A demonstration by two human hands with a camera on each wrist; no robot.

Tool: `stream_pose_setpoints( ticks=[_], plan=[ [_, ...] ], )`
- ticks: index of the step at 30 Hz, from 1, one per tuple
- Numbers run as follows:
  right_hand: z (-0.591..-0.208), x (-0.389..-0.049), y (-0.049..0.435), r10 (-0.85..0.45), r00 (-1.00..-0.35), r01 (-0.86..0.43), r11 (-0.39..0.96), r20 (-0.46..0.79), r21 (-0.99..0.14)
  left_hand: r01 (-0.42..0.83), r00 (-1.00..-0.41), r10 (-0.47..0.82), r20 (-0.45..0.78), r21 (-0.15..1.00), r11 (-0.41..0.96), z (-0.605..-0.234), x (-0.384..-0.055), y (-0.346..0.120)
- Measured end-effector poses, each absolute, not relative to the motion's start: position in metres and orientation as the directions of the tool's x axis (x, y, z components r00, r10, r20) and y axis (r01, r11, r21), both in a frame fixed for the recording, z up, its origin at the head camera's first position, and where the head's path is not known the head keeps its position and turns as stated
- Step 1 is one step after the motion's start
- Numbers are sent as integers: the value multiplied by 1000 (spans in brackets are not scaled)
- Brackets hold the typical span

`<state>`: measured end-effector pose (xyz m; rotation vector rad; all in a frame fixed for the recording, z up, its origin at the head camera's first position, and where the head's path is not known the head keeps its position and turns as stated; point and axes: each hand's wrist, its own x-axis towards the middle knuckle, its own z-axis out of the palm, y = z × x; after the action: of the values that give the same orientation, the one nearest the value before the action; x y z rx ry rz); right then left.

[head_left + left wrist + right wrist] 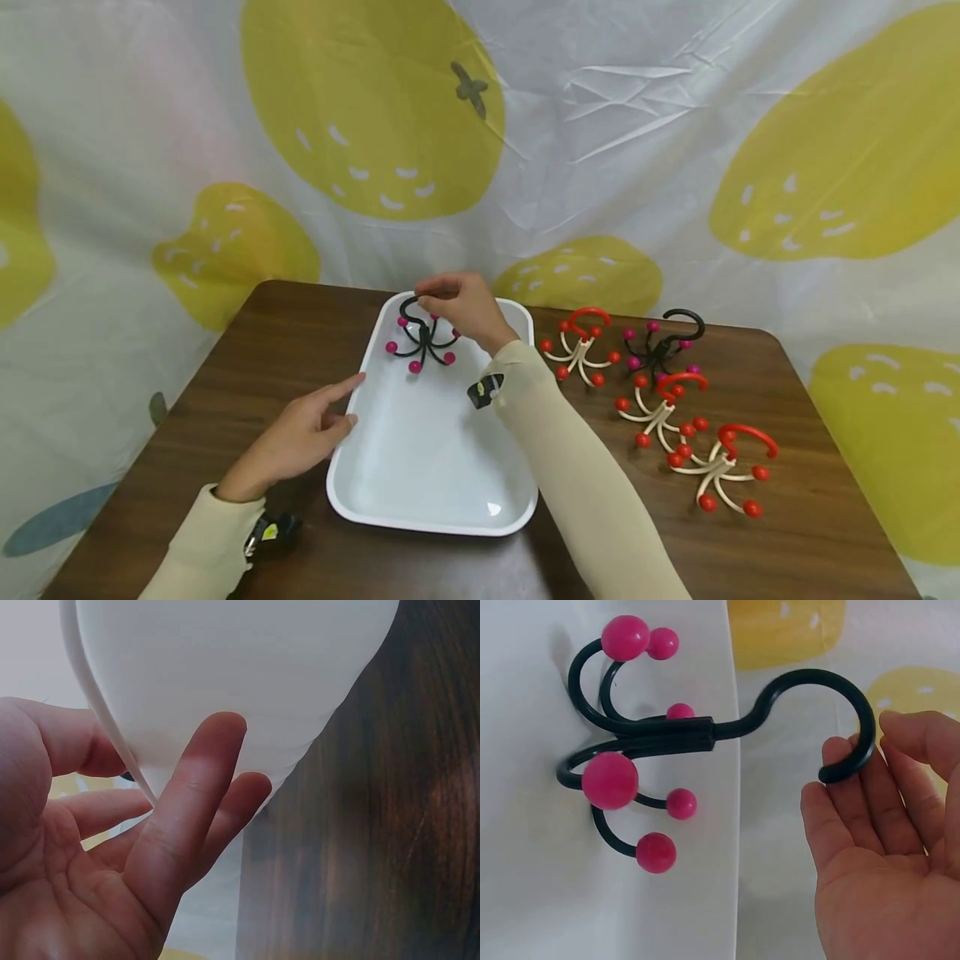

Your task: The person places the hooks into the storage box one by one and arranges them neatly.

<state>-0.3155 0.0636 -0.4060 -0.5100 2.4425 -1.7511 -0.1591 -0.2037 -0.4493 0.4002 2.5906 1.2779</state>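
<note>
Your right hand [467,307] pinches a black hook [424,335] by its curved top, its pink-tipped arms below the grip, inside the white tray [435,450]. Your left hand [300,435], fingers loosely extended, touches the tray.

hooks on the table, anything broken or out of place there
Nothing looks broken. Only one stands out: a black-and-pink hook sits among three red-and-white hooks, so its colour breaks the group. Its lookalike is in the tray.

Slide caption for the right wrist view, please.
Right hand touching a black hook with pink balls at a white tray.
</note>
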Motion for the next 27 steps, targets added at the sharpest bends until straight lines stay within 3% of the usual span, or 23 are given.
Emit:
stream_pose_setpoints(
  ticks=[14, 27],
  plan=[
    [-391, -305, 93, -303, -935, -266, 252, 185, -931, 154, -935, 349, -67, 809, 567, -450, -160, -206],
    [-370, -276, 150, -215, -948, -299, 350, 235, -888, 133, -940, 329, -85, 800, 585, -448, -154, -211]
  ],
)
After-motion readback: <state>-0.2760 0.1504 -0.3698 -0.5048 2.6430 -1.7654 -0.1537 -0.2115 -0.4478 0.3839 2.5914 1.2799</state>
